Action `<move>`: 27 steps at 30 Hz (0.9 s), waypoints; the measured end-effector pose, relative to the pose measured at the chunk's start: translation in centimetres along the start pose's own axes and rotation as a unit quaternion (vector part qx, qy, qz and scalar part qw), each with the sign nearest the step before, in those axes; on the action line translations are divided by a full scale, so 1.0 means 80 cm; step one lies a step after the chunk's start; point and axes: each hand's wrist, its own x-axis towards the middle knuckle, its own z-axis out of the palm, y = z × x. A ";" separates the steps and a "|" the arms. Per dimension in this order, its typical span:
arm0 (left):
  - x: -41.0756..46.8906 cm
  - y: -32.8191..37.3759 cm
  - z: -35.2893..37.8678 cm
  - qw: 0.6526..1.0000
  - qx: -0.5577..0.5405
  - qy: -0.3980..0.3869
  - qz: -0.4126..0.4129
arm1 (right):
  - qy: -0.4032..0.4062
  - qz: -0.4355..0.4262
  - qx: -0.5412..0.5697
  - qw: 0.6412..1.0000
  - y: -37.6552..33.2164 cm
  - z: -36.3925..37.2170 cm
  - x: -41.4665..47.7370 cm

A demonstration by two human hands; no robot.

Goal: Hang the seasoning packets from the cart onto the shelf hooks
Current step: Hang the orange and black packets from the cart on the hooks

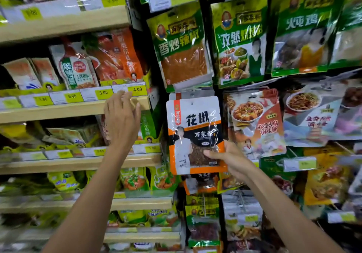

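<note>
obstacles: hanging packets (182, 50) overlapping | wooden shelf (58, 111) left | narrow gap between

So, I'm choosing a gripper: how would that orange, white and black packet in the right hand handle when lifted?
Probably light: the right hand holds the orange, white and black plastic packet upright by one lower corner. Likely fairly stiff for a pouch, since it stands flat above that grip. Its glossy film shows glare, so possibly slippery.

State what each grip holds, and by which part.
The right grip pinches the orange-and-black seasoning packet at its lower right corner. The left grip holds nothing, fingers open by the wooden shelf edge.
</note>
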 end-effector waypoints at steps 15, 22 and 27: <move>0.003 0.003 0.023 0.998 -0.026 0.060 0.003 | 0.002 0.004 0.007 1.000 -0.006 -0.013 0.047; 0.002 0.003 0.026 0.996 -0.031 0.079 0.005 | 0.010 0.006 -0.001 1.000 -0.002 -0.016 0.068; 0.001 0.002 0.027 0.996 -0.039 0.078 0.004 | 0.028 0.000 -0.042 0.999 -0.003 -0.017 0.087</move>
